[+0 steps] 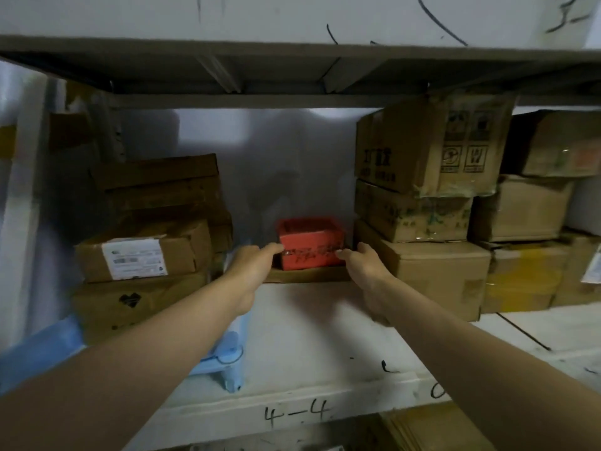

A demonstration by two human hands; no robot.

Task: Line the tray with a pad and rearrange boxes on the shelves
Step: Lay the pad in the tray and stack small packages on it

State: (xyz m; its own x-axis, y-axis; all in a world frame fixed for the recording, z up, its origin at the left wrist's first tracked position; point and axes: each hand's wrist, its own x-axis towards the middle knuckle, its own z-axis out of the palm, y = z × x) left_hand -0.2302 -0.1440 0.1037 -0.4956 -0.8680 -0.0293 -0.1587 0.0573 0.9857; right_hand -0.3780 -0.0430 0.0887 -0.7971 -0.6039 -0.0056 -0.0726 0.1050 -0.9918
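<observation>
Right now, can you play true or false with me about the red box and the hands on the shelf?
1. The red box sits on a flat brown cardboard piece. True.
2. Only one hand reaches for the red box. False: the left hand and right hand are at its two sides.
3. Stacked cardboard boxes stand right of the red box. True.
4. The red box is on top of that stack. False: it is low, on the shelf.
5. "4-4" is written on the shelf's front edge. True.
</observation>
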